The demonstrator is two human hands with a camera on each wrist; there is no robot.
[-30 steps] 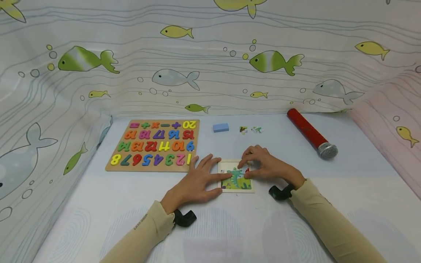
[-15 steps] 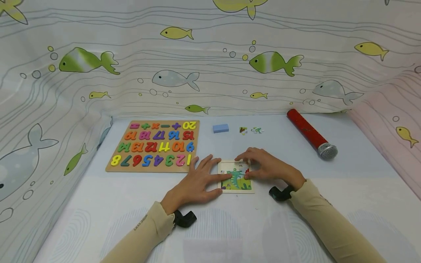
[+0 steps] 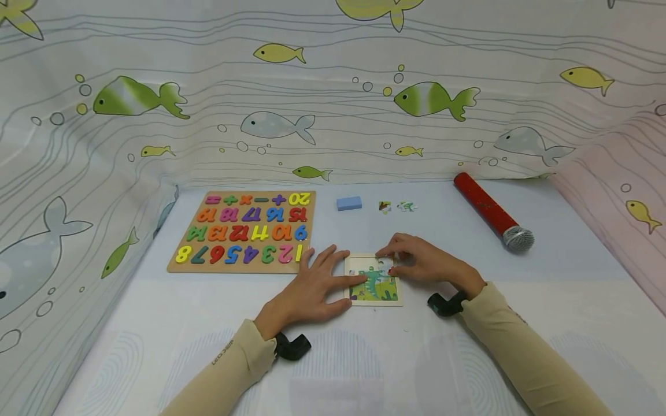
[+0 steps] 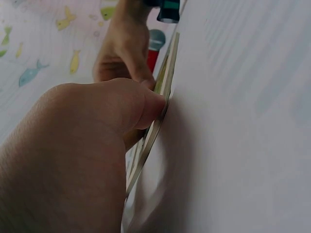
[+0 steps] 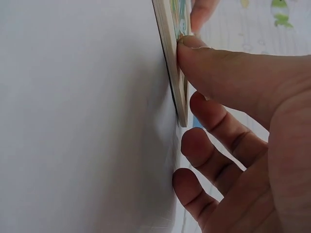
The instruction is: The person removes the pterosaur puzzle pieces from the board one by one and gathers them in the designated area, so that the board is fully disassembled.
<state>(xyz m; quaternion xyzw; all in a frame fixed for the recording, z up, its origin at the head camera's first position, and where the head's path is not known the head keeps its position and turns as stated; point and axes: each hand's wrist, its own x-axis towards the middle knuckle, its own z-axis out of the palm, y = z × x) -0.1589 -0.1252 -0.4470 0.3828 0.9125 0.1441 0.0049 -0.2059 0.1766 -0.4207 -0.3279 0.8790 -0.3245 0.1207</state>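
In the head view, a small jigsaw puzzle (image 3: 372, 292) with a green dinosaur picture lies in a pale wooden frame on the table. My left hand (image 3: 314, 289) spreads its fingers at the frame's left side, its index fingertip resting on the picture. The left thumb (image 4: 131, 102) touches the frame's edge in the left wrist view. Over the upper right corner, my right hand (image 3: 426, 264) holds a pale puzzle piece (image 3: 384, 264) between thumb and index finger. In the right wrist view its thumb (image 5: 214, 70) presses at the board; the remaining fingers are bent below.
Two loose puzzle pieces (image 3: 407, 206) lie behind the frame, with a blue block (image 3: 349, 203) to their left. A wooden number board (image 3: 240, 232) sits at the left. A red microphone (image 3: 491, 211) lies at the back right, before the fish-patterned cloth (image 3: 359, 133).
My right hand shifts slightly over the upper right corner; its thumb moves up a little and more of the pale piece shows there. My left hand stays in place.
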